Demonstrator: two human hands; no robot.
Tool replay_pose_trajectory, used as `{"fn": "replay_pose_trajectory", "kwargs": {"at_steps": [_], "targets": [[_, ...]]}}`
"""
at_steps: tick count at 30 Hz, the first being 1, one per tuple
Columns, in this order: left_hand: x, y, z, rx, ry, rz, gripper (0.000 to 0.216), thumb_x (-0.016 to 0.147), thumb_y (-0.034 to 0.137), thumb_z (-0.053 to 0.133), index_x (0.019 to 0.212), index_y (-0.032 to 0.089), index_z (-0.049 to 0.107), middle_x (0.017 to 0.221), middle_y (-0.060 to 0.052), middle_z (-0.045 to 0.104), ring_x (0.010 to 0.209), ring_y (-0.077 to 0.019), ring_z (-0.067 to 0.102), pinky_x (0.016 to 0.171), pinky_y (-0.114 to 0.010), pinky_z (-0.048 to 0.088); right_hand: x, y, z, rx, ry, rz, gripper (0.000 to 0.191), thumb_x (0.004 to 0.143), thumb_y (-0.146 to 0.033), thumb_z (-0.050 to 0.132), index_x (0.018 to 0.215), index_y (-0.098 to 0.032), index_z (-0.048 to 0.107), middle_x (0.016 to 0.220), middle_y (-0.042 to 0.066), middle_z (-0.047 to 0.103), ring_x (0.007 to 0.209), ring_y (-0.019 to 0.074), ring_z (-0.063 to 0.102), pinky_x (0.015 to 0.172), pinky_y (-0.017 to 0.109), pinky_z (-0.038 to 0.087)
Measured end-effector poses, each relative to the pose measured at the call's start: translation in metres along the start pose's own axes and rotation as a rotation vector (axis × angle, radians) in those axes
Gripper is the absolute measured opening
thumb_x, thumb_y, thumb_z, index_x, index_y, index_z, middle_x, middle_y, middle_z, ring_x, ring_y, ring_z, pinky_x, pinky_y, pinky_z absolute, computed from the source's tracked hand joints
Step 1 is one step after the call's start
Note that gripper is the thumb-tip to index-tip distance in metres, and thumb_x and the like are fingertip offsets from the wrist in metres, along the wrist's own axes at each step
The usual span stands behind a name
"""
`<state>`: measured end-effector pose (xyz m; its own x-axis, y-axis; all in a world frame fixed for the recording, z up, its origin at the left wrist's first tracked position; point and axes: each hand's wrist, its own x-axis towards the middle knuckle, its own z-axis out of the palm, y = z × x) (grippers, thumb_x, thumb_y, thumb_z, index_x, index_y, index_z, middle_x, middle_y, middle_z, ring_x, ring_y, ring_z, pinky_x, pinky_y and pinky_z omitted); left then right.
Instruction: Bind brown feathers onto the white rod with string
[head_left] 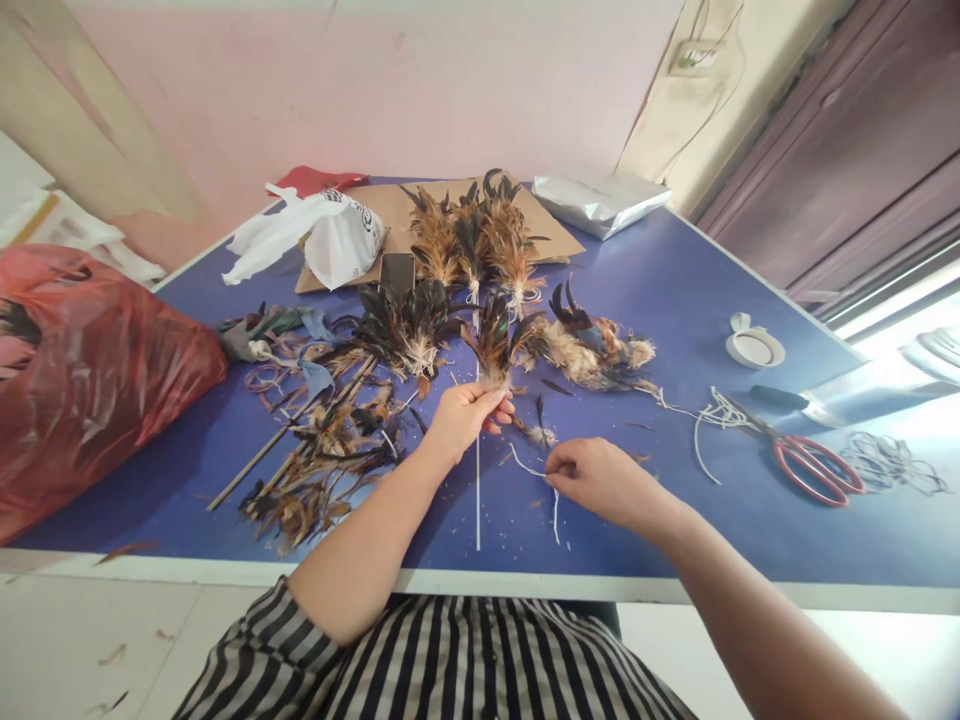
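Observation:
My left hand (474, 418) is closed around the base of a small bunch of dark brown feathers (496, 338), whose tips fan out away from me. To its right, my right hand (581, 468) pinches a short white string (556, 515), with both ends showing beyond the fingers. A small loose tuft of feathers (541, 434) lies on the table between the hands. Behind my left hand spreads a bundle of black feathers (412, 328). Pale and brown feathers (585, 350) are heaped to the right of the held bunch.
Tied feather bundles (476, 235) lie on cardboard (559, 238) at the back. Red-handled scissors (817, 470), a knife (780, 397), a tape roll (754, 347) and string (892, 462) lie right. Sticks and feathers (322, 450), a phone (397, 270) and a red bag (97, 380) are left.

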<state>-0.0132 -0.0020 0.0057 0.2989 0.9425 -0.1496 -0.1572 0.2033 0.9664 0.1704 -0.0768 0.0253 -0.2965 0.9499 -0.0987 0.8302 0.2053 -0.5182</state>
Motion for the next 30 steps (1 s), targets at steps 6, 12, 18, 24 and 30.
{"fn": "replay_pose_trajectory", "kwargs": {"at_steps": [6, 12, 18, 24, 30], "targets": [[0.001, -0.004, -0.002, -0.067, 0.000, -0.010, 0.023, 0.068, 0.031, 0.063, 0.078, 0.011, 0.064, 0.071, -0.006, 0.065, 0.057, -0.0101, 0.057, 0.046, -0.018, 0.041, -0.003, -0.003, 0.022, -0.027, 0.160, 0.090, 0.012, 0.068, -0.016, 0.050, 0.061, -0.020, 0.059, 0.060, 0.001, 0.060, 0.052, 0.0125, 0.051, 0.051, 0.023, 0.034], [-0.001, -0.001, -0.004, -0.261, -0.052, -0.100, 0.022, 0.069, 0.027, 0.064, 0.083, 0.010, 0.064, 0.088, -0.010, 0.066, 0.061, -0.0082, 0.058, 0.046, -0.015, 0.042, 0.011, -0.010, 0.000, 0.591, 0.400, 0.241, 0.022, 0.072, -0.038, 0.053, 0.077, -0.017, 0.060, 0.054, -0.003, 0.051, 0.044, 0.0083, 0.040, 0.043, 0.020, 0.031], [-0.005, 0.003, -0.002, -0.423, -0.224, -0.151, 0.015, 0.073, 0.022, 0.061, 0.083, 0.012, 0.065, 0.111, -0.011, 0.059, 0.066, -0.0059, 0.058, 0.054, -0.013, 0.046, 0.033, -0.023, 0.006, 0.623, 0.501, 0.137, 0.022, 0.070, -0.038, 0.056, 0.072, -0.016, 0.060, 0.055, -0.001, 0.052, 0.047, 0.0083, 0.039, 0.044, 0.021, 0.032], [-0.003, 0.002, -0.005, -0.422, -0.216, -0.125, 0.016, 0.070, 0.023, 0.064, 0.080, 0.010, 0.066, 0.090, -0.009, 0.065, 0.060, -0.0049, 0.054, 0.051, -0.013, 0.041, 0.041, -0.023, 0.006, 0.463, 0.418, 0.048, 0.021, 0.069, -0.036, 0.057, 0.070, -0.016, 0.063, 0.060, 0.001, 0.056, 0.047, 0.0082, 0.039, 0.045, 0.022, 0.033], [-0.005, 0.003, -0.005, -0.295, -0.264, -0.063, 0.022, 0.071, 0.029, 0.063, 0.079, 0.008, 0.066, 0.068, -0.007, 0.061, 0.056, -0.0062, 0.052, 0.050, -0.016, 0.038, 0.050, -0.009, -0.023, 0.652, 0.298, 0.130, 0.025, 0.067, -0.038, 0.061, 0.078, -0.016, 0.065, 0.060, 0.000, 0.056, 0.049, 0.0079, 0.042, 0.046, 0.021, 0.033]]}}
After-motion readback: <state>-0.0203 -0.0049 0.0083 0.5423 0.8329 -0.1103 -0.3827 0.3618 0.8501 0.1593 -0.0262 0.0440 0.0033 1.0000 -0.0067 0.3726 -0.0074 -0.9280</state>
